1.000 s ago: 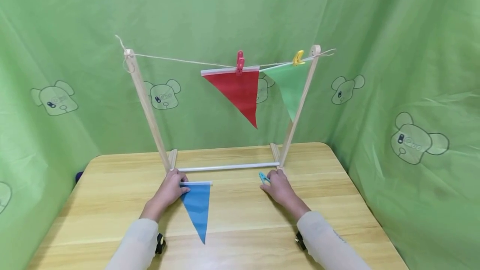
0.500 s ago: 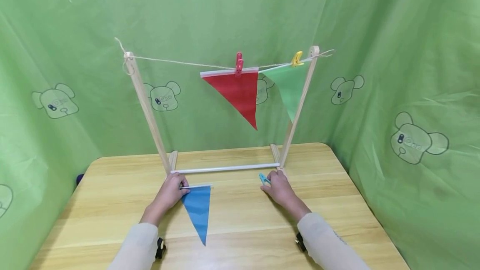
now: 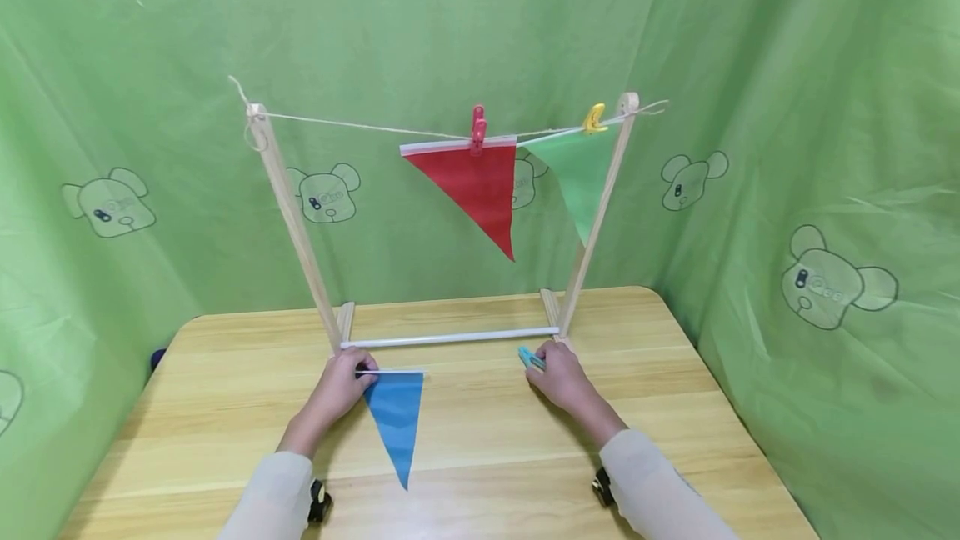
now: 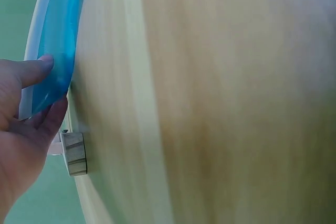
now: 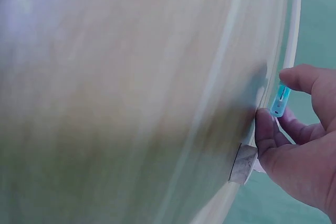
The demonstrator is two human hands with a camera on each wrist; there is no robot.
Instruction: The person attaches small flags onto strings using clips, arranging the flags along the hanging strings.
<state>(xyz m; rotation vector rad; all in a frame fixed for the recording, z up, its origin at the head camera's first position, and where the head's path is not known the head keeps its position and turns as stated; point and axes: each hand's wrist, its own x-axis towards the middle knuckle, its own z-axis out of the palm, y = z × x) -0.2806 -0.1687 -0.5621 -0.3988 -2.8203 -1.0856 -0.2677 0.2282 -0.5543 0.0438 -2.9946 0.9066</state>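
My left hand [image 3: 336,390] pinches the left end of the white-edged top of a blue triangular pennant [image 3: 397,417], whose point hangs toward me. In the left wrist view the thumb lies on the blue fabric [image 4: 56,40] and the other fingers are behind it. My right hand [image 3: 564,377] holds a light-blue clothespin [image 3: 529,357] between thumb and fingers, partly hidden by them. Above, a red pennant [image 3: 480,190] hangs from a string [image 3: 360,123] by a red clothespin [image 3: 478,128]. A green pennant [image 3: 577,173] hangs to its right by a yellow clothespin [image 3: 594,118].
Two wooden posts, the left post [image 3: 294,223] and the right post [image 3: 603,198], carry the string. A white rod [image 3: 457,337] joins their feet low over the wooden table [image 3: 480,457]. A green curtain [image 3: 420,32] encloses the back and sides.
The clothespin has turned slightly in my right hand, so its two arms look less spread. My left hand and the blue pennant have shifted only slightly. The hanging pennants stay in place.
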